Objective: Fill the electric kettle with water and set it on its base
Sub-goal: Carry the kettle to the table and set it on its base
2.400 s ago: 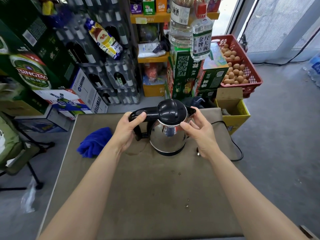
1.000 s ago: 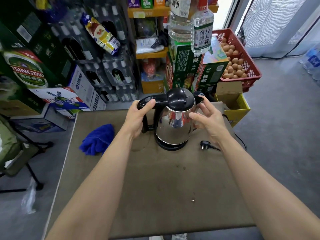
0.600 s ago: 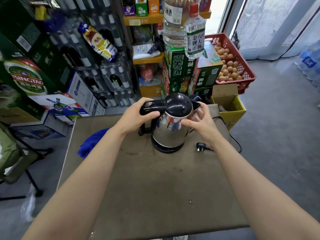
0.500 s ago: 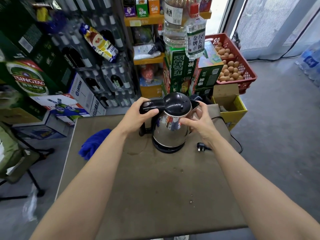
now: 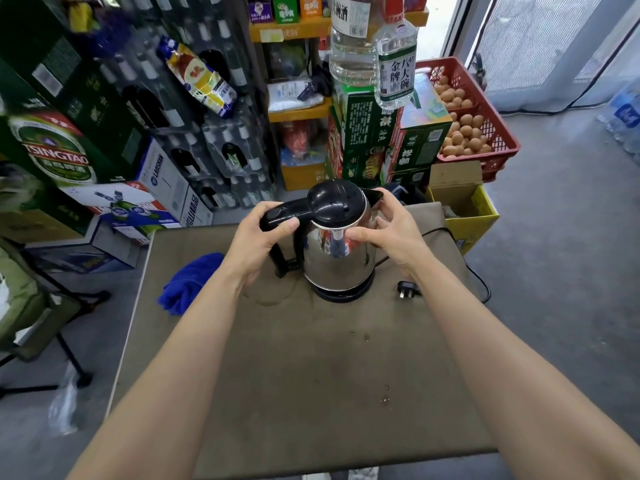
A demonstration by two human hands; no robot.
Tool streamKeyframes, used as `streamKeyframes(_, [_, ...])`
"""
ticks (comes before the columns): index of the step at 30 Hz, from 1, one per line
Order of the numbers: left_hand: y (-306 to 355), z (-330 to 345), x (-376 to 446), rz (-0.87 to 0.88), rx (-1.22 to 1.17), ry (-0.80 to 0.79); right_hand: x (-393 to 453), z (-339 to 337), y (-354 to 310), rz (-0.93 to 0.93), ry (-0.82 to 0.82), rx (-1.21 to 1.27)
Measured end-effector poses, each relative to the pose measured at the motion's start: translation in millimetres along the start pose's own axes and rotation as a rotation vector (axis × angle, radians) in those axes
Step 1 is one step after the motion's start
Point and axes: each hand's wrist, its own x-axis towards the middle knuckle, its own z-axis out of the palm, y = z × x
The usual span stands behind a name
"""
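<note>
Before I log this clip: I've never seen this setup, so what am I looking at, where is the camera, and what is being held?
No machine here: a person's two bare hands, filmed by a wide-angle camera on their head, looking down. The left hand grips the black handle of a shiny steel electric kettle with a black lid; the right hand steadies its body. The kettle sits on its round black base on a brown table. Also there: a crumpled blue cloth and a loose black plug.
</note>
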Motion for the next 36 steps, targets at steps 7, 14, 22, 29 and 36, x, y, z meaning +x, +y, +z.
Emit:
streamKeyframes(7, [14,16,10,0.006,-0.006,-0.038,-6,-12,-1,0.014,0.079,0.035])
streamKeyframes(14, [24,22,10,-0.007,0.030,-0.106,-17,-19,4,-0.006,0.110,0.042])
streamKeyframes(22, [10,3,-4,-0.042,-0.002,-0.076,-19,-5,7,-0.011,0.074,0.031])
streamKeyframes(29, [12,-4,4,-0.028,-0.096,-0.036,-3,6,3,-0.029,0.093,0.053])
streamKeyframes(36, [16,-1,18,-0.029,-0.104,-0.039,9,3,1,-0.024,0.100,0.062])
